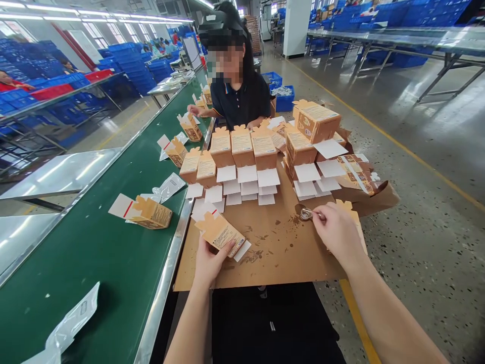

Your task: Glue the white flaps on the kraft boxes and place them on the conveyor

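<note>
1. Cardboard (288, 265): pretty scuffed with dark marks (253, 257), boxes (242, 144) piled up along the far side, white flaps (247, 174) sticking out our way.
2. Green belt (117, 268): loose row of open boxes (152, 213), plus shiny pouches (168, 187), some right beside them.
3. Floor (428, 263): glossy, speckled, yellow line (379, 136), blue bins (285, 102) further back.

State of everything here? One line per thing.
Left hand: gripping held carton
Held carton: tilted, white flap open
Right hand: pinching small shiny item
Green belt: running or stopped, can't tell
Nearest belt carton: white flap open
Foreground pouch: creased
Stacked cartons: white flaps sticking out
Cardboard sheet: dark marks on surface
</note>
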{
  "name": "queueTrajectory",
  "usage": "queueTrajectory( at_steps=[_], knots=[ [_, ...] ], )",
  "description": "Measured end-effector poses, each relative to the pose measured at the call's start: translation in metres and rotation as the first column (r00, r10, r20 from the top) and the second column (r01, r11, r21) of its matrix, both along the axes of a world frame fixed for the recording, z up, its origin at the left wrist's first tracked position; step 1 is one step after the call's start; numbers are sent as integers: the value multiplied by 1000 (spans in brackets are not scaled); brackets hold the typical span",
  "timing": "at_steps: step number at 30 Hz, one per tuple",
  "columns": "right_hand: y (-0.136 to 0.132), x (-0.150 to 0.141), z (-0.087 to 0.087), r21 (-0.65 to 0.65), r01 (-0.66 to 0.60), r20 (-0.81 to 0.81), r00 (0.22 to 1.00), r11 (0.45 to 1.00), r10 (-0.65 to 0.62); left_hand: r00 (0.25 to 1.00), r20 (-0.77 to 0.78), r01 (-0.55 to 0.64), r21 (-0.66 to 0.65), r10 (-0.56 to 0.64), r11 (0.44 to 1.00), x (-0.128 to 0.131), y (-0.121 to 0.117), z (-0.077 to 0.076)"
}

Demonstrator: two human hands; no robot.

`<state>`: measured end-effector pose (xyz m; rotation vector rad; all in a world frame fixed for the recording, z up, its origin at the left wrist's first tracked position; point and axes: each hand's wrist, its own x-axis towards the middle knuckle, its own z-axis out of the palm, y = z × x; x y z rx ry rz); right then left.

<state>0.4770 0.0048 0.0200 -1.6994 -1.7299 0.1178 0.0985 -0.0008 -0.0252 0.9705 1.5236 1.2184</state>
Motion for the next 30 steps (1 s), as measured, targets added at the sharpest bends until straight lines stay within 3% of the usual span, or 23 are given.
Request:
queueTrajectory(
  at_steps=[2, 6, 9, 11, 18, 25, 30],
  knots=[
    [-21, -26, -9, 128, -64, -106, 991, 990, 78, 1000, 21, -3, -18, 3, 1000, -1, 2, 1],
    [-53, -108, -41, 132, -309, -235, 913, 942, 332, 999, 26, -19, -26, 20, 999, 1, 3, 7],
    [-56, -154, -64, 122, -381, -205, 894, 916, 399, 1000, -3, -25, -36, 24, 999, 1, 2, 11],
    [-51, -168, -73, 123, -398, -187, 890, 909, 415, 1000, -5, -20, -35, 20, 999, 0, 2, 11],
    [-43, -153, -74, 131, -363, -191, 904, 922, 383, 1000, -23, -10, -11, 9, 1000, 2, -2, 6],
    [-75, -114, -51, 120, -252, -322, 905, 960, 278, 955, -289, -36, 122, 70, 992, 18, -32, -6],
    [-92, -108, -40, 90, -215, -382, 894, 972, 233, 917, -393, -28, 124, 75, 992, 18, -33, -19]
  ],
)
